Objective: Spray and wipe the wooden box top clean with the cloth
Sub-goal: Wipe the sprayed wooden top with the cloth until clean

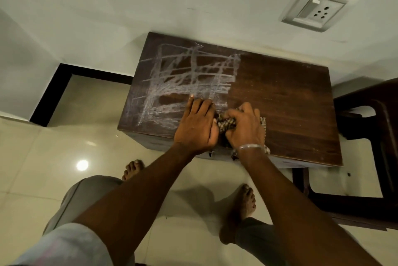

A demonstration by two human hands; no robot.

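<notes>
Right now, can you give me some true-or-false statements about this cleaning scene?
1. The chalk scribbles cover the left part of the wooden box top. True.
2. The right hand grips the patterned cloth. True.
3. A spray bottle stands on the box top. False: none is in view.
4. The left hand is raised off the box. False: it rests on the box top beside the cloth.
5. The bracelet is on the left wrist. False: it is on the right wrist.
</notes>
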